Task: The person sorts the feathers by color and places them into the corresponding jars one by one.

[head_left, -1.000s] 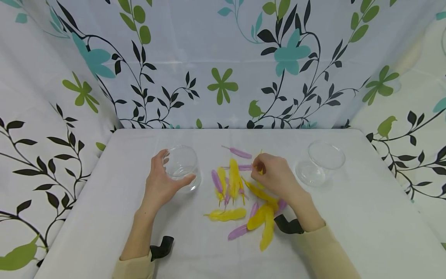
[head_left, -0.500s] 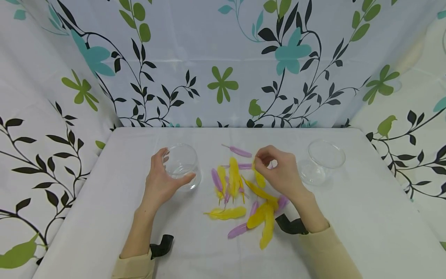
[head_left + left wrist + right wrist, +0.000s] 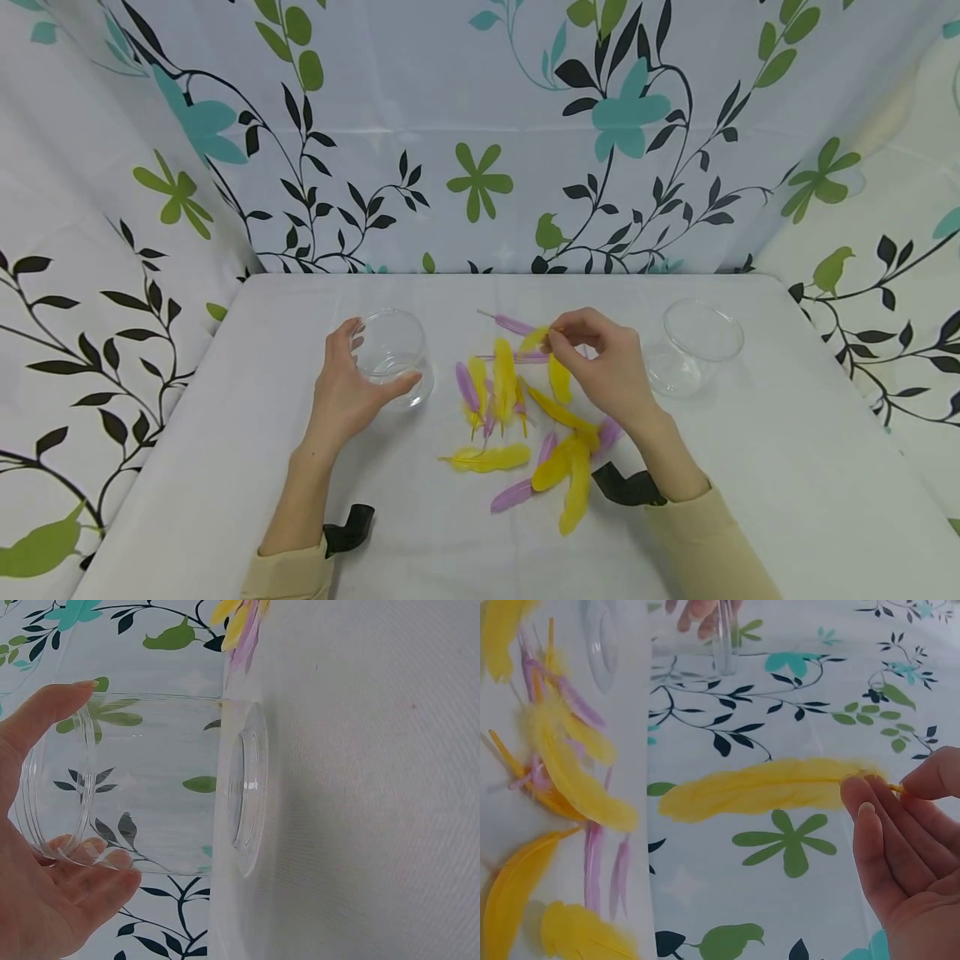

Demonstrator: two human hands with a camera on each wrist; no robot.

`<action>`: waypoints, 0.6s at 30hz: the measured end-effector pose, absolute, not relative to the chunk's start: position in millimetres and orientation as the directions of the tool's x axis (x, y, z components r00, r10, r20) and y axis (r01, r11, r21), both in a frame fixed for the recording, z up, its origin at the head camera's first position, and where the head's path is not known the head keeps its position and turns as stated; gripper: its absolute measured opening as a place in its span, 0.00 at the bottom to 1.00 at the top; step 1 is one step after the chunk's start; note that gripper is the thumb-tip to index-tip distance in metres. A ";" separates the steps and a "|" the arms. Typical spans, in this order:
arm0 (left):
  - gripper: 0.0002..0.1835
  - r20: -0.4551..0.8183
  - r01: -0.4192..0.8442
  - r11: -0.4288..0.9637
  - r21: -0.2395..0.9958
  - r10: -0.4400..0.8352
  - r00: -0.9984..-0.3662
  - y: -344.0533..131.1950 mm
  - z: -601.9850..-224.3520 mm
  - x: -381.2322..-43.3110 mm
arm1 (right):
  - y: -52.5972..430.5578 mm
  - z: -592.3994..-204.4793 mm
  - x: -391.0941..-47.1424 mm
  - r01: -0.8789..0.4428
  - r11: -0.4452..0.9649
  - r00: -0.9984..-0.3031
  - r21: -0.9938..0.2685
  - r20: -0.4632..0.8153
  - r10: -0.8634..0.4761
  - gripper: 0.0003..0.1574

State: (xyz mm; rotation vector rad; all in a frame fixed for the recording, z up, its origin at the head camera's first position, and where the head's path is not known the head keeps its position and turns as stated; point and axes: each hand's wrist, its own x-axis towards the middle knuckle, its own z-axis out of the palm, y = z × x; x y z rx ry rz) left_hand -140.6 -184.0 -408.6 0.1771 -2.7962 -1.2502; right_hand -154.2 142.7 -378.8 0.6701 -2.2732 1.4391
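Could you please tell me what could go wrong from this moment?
The right hand pinches a yellow feather only near its quill end, so it might slip out. The left hand holds a clear jar near its rim, so a jolt might tip it.

The white tabletop [image 3: 420, 521] bears 2 clear vessels, the left glass jar [image 3: 392, 354] and the right glass jar [image 3: 697, 350]. Between them lie scattered yellow feathers [image 3: 504, 383] and purple feathers [image 3: 467, 387], many overlapping. 1 purple feather [image 3: 513, 324] lies farthest out, 1 yellow feather [image 3: 491, 459] lies crosswise at near left, and 3 yellow ones [image 3: 575, 492] overlap at near right.
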 end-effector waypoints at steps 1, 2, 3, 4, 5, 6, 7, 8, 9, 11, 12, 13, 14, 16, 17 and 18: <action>0.61 0.020 -0.076 0.661 0.747 -0.136 -0.991 -184.0 -408.6 -140.3 | 142.0 -378.7 -153.7 -0.564 0.343 -0.825 -0.751 0.533 -0.190 0.05; 0.61 0.021 -0.075 0.661 0.747 -0.136 -0.990 -184.0 -409.0 -140.3 | 141.2 -378.5 -153.2 -0.558 0.323 -0.829 -0.764 0.527 -0.185 0.05; 0.61 0.019 -0.078 0.660 0.747 -0.138 -0.990 -184.2 -409.3 -140.1 | 140.3 -378.1 -152.6 -0.550 0.302 -0.835 -0.779 0.520 -0.180 0.05; 0.61 0.019 -0.078 0.659 0.748 -0.140 -0.990 -184.2 -409.6 -140.0 | 139.5 -377.5 -151.9 -0.543 0.281 -0.840 -0.791 0.513 -0.176 0.06; 0.61 0.018 -0.080 0.658 0.748 -0.141 -0.990 -184.2 -409.5 -139.6 | 138.7 -377.0 -151.0 -0.536 0.266 -0.844 -0.801 0.509 -0.171 0.06; 0.61 0.016 -0.083 0.659 0.748 -0.142 -0.990 -184.1 -409.4 -139.1 | 138.1 -376.6 -150.1 -0.531 0.254 -0.847 -0.808 0.504 -0.166 0.06; 0.61 0.014 -0.084 0.660 0.747 -0.143 -0.990 -184.3 -409.7 -138.8 | 137.4 -376.1 -149.3 -0.526 0.241 -0.850 -0.815 0.501 -0.162 0.06; 0.61 0.012 -0.087 0.659 0.747 -0.144 -0.989 -184.4 -409.9 -138.5 | 136.8 -375.7 -148.5 -0.522 0.232 -0.853 -0.821 0.498 -0.157 0.06; 0.61 0.011 -0.089 0.659 0.747 -0.146 -0.989 -184.6 -410.1 -138.3 | 136.1 -375.3 -147.7 -0.518 0.220 -0.855 -0.827 0.495 -0.153 0.06; 0.61 0.011 -0.088 0.661 0.745 -0.145 -0.989 -184.4 -410.3 -138.5 | 134.7 -374.7 -146.0 -0.513 0.195 -0.858 -0.836 0.493 -0.145 0.07; 0.61 0.012 -0.089 0.661 0.745 -0.146 -0.989 -184.4 -410.7 -138.8 | 134.0 -374.3 -145.2 -0.511 0.183 -0.859 -0.840 0.492 -0.142 0.07; 0.61 0.012 -0.089 0.661 0.745 -0.146 -0.989 -184.4 -411.1 -139.1 | 133.2 -374.0 -144.6 -0.509 0.171 -0.860 -0.844 0.491 -0.139 0.08; 0.61 0.011 -0.090 0.661 0.745 -0.147 -0.989 -184.2 -411.0 -139.3 | 132.3 -373.8 -144.0 -0.507 0.160 -0.861 -0.847 0.490 -0.137 0.09; 0.61 0.013 -0.088 0.661 0.745 -0.147 -0.989 -183.7 -410.7 -140.0 | 130.1 -372.9 -143.0 -0.504 0.136 -0.862 -0.853 0.488 -0.135 0.10; 0.61 0.014 -0.088 0.662 0.744 -0.147 -0.989 -183.5 -410.4 -140.2 | 128.9 -372.4 -142.5 -0.501 0.128 -0.864 -0.856 0.486 -0.132 0.10; 0.61 0.013 -0.088 0.663 0.743 -0.146 -0.989 -183.4 -410.1 -140.3 | 127.5 -372.1 -142.1 -0.500 0.120 -0.865 -0.858 0.485 -0.130 0.11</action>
